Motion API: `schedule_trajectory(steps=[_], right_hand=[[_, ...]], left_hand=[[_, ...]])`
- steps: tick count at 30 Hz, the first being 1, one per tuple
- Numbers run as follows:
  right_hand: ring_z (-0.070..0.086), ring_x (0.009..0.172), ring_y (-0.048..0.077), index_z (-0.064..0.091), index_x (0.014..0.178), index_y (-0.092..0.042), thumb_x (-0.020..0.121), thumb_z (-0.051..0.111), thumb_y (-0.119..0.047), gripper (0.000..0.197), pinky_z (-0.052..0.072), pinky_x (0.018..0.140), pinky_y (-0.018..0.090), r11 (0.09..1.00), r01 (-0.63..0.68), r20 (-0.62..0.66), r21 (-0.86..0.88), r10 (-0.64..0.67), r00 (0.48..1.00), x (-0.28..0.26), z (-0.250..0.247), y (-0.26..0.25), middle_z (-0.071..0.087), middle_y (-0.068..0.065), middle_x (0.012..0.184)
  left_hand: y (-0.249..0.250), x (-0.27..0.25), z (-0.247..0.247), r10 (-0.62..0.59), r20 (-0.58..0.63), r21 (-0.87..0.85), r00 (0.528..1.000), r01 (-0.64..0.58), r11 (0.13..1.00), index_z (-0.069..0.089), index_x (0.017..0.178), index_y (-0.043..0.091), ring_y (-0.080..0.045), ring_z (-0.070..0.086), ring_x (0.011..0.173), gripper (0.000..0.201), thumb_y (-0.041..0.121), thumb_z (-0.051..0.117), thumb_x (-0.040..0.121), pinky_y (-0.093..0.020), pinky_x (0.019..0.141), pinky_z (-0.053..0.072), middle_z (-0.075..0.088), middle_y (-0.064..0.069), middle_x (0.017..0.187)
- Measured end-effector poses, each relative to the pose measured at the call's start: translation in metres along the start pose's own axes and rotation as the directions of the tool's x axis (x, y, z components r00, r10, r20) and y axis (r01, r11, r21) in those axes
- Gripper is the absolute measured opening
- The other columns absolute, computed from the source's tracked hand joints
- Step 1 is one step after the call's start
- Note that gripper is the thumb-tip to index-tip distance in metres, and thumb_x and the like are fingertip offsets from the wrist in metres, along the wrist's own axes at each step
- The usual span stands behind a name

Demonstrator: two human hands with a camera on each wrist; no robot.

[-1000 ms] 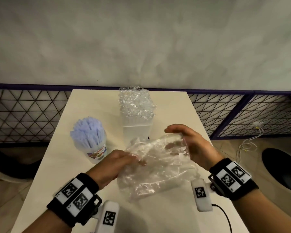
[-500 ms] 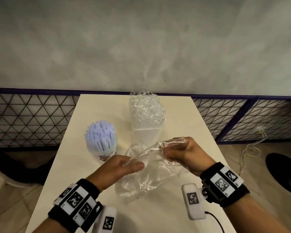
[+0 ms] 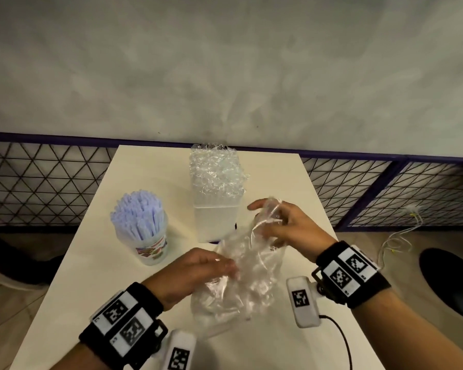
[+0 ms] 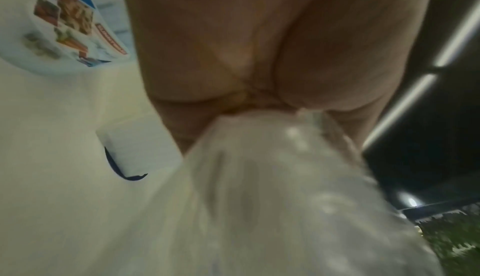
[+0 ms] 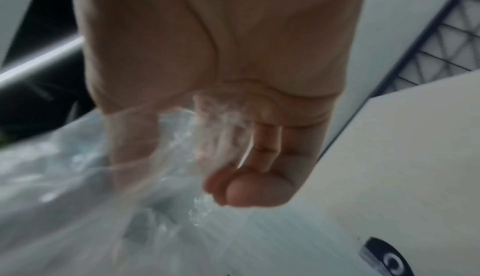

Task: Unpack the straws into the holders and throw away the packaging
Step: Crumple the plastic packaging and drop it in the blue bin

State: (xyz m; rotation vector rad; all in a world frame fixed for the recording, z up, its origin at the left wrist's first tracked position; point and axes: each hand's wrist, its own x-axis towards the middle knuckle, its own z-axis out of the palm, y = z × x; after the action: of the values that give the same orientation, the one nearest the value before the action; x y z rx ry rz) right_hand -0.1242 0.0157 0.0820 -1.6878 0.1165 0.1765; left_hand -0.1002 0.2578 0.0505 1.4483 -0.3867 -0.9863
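Both hands hold a crumpled clear plastic bag [image 3: 247, 273] over the near middle of the cream table [image 3: 155, 166]. My left hand [image 3: 198, 271] grips its left side, and the bag [image 4: 259, 198] bunches out of that fist. My right hand [image 3: 281, 225] clutches the bag's upper end, fingers curled round the film [image 5: 182, 157]. A round holder [image 3: 153, 247] with a coloured label stands at the left, full of pale blue-white straws [image 3: 138, 212]. A square translucent holder [image 3: 215, 222] at the back middle is packed with clear-wrapped straws [image 3: 215, 174].
The narrow table ends at a wall with a purple rail [image 3: 64, 138] and black mesh fencing [image 3: 38, 182] on both sides. A white cable [image 3: 396, 236] lies on the floor at right beside a dark round object [image 3: 449, 279].
My right hand has lifted the bag's upper end up and away from me, gathering it. The left hand has closed more tightly on the bag's left side.
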Motion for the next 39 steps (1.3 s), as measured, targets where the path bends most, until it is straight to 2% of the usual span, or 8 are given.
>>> schedule_trajectory(steps=[4, 11, 16, 22, 28, 30, 34, 39], right_hand=[[0.061, 0.078, 0.021, 0.07, 0.11, -0.021, 0.057, 0.089, -0.054, 0.065, 0.051, 0.066, 0.033, 0.778, -0.166, 0.09, 0.606, 0.139, 0.986, -0.009, -0.002, 0.037, 0.065, 0.006, 0.099], [0.063, 0.085, 0.012, 0.067, 0.107, -0.011, 0.077, 0.082, -0.035, 0.041, 0.041, 0.073, 0.034, 0.97, -0.032, -0.131, 0.239, 0.065, 0.989, -0.005, 0.025, 0.036, 0.071, -0.003, 0.092], [0.062, 0.073, 0.026, 0.062, 0.112, -0.005, 0.095, 0.061, 0.0, 0.018, 0.049, 0.058, 0.03, 0.989, 0.022, -0.169, 0.145, 0.003, 0.986, -0.007, 0.018, 0.03, 0.068, 0.013, 0.088], [0.069, 0.08, 0.012, 0.077, 0.094, -0.012, 0.08, 0.049, 0.028, 0.051, 0.054, 0.063, 0.023, 0.946, 0.325, -0.21, 0.008, -0.316, 0.925, -0.007, 0.027, 0.034, 0.077, -0.008, 0.093], [0.058, 0.111, 0.023, 0.08, 0.098, -0.018, 0.076, 0.049, 0.009, 0.047, 0.047, 0.091, 0.033, 0.643, 0.573, 0.009, -0.509, -0.661, 0.75, -0.011, 0.025, 0.04, 0.07, -0.004, 0.117], [0.047, 0.124, 0.022, 0.079, 0.104, -0.025, 0.08, 0.055, 0.004, 0.045, 0.041, 0.099, 0.034, 0.632, 0.566, 0.115, -0.529, -0.607, 0.786, -0.013, 0.016, 0.039, 0.058, -0.007, 0.134], [0.027, 0.146, 0.01, 0.055, 0.138, -0.035, 0.074, 0.063, -0.022, 0.066, 0.03, 0.118, 0.04, 0.979, 0.198, 0.222, -0.044, -0.184, 0.958, -0.027, 0.007, 0.033, 0.022, -0.018, 0.159], [0.057, 0.128, 0.028, 0.031, 0.149, -0.034, 0.078, 0.077, -0.015, 0.087, 0.046, 0.106, 0.048, 0.936, -0.105, 0.192, 0.335, 0.042, 0.981, -0.027, 0.022, 0.046, 0.052, 0.013, 0.145]], left_hand=[[-0.004, 0.01, 0.008, 0.202, -0.254, 0.163, 0.946, -0.164, 0.973, 0.077, 0.08, 0.016, -0.013, 0.066, 0.081, 0.027, 0.041, 0.067, 0.081, -0.026, 0.079, 0.049, 0.074, -0.006, 0.083], [-0.018, 0.027, 0.029, 0.429, -0.443, 0.662, 0.787, -0.035, 0.749, 0.07, 0.073, 0.028, -0.005, 0.06, 0.074, 0.03, 0.052, 0.054, 0.08, -0.029, 0.077, 0.049, 0.066, 0.013, 0.067], [-0.018, 0.022, 0.022, 0.083, -0.357, 0.248, 0.93, 0.008, 0.969, 0.077, 0.085, 0.026, -0.015, 0.069, 0.094, 0.054, 0.073, 0.055, 0.07, -0.042, 0.097, 0.049, 0.076, 0.001, 0.091], [0.002, 0.019, 0.031, -0.135, -0.178, -0.07, 0.975, 0.124, 0.99, 0.075, 0.101, 0.01, -0.031, 0.068, 0.101, 0.078, 0.074, 0.036, 0.08, -0.043, 0.098, 0.048, 0.074, -0.013, 0.103], [0.005, 0.022, 0.034, 0.018, -0.169, -0.239, 0.985, -0.059, 0.969, 0.075, 0.1, 0.009, -0.024, 0.07, 0.097, 0.039, 0.042, 0.066, 0.082, -0.03, 0.078, 0.056, 0.073, -0.013, 0.104], [0.002, 0.021, 0.03, 0.062, -0.167, -0.22, 0.984, -0.098, 0.971, 0.076, 0.095, 0.007, -0.024, 0.07, 0.092, 0.023, 0.023, 0.074, 0.079, -0.026, 0.073, 0.055, 0.074, -0.013, 0.097], [-0.005, 0.02, 0.023, 0.15, -0.185, -0.159, 0.971, -0.18, 0.971, 0.073, 0.103, 0.008, -0.028, 0.068, 0.1, 0.03, 0.009, 0.072, 0.073, -0.029, 0.081, 0.055, 0.073, -0.015, 0.106], [-0.003, 0.021, 0.023, 0.263, -0.166, -0.145, 0.95, -0.288, 0.947, 0.041, 0.119, 0.03, -0.042, 0.065, 0.099, 0.074, -0.012, 0.075, 0.068, -0.058, 0.086, 0.053, 0.064, -0.026, 0.113]])
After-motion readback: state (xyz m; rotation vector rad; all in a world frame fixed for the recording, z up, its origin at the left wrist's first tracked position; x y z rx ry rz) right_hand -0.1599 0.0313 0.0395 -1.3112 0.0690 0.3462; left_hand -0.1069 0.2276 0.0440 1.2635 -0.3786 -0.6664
